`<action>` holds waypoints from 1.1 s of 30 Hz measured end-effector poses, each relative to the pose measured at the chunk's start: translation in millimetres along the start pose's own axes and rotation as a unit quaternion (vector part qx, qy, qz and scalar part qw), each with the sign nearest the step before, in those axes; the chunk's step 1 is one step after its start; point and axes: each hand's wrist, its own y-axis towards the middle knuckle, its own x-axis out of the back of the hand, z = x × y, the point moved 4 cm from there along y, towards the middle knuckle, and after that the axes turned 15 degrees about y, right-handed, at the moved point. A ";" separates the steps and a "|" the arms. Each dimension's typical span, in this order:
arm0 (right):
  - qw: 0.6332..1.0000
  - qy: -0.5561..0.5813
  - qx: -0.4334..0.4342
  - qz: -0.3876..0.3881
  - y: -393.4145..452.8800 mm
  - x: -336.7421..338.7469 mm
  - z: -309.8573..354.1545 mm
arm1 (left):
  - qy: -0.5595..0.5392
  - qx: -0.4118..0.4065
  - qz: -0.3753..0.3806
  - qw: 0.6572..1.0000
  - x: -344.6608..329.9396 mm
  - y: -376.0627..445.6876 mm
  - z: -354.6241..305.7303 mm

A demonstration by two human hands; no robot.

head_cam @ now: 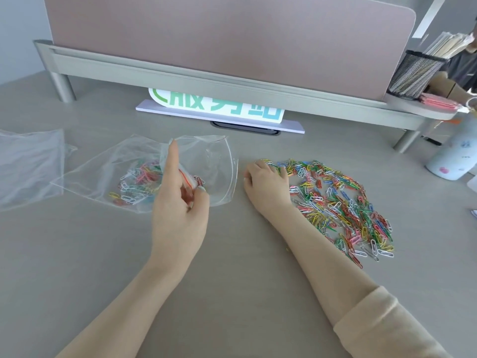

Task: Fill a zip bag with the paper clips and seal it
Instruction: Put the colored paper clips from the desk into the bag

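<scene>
Grey and smooth, the surface (245, 293) runs back to a raised shelf (206, 76) with a pink partition (232, 29) behind it. Your left hand (178, 202) holds the zip bag (144, 174) at its mouth: thumb and curled fingers pinch the red-striped rim, while the forefinger points straight up and keeps the opening spread. That bag lies left of centre, and some coloured clips (134, 184) already sit inside it, towards its closed end. Your right hand (265, 184) rests palm down just beside the bag's mouth, fingers curled over the near-left edge of the loose pile of paper clips (340, 202); whether that grip has actually closed on any clips, you cannot tell from here. The pile spreads towards the right edge. More clear bags (28, 164) lie at the left edge. A mesh pen cup (415, 73) stands on the shelf's right end, with a pale bottle (454, 156) below it.
</scene>
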 end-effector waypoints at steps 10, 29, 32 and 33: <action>0.995 0.064 -0.020 0.077 48.9 19.4 -23.4 | 0.028 -0.008 0.016 0.999 -5.9 0.1 5.3; 0.987 0.128 0.006 0.098 -41.7 36.3 -37.1 | 0.050 -0.011 0.051 0.997 -9.8 -4.6 -1.6; 0.993 0.055 -0.003 0.101 -44.8 26.9 -37.3 | 0.052 -0.007 0.050 0.997 -9.2 -4.3 0.4; 0.994 0.050 -0.013 0.099 -43.6 24.7 -39.0 | 0.051 -0.008 0.050 0.997 -9.1 -4.5 -0.1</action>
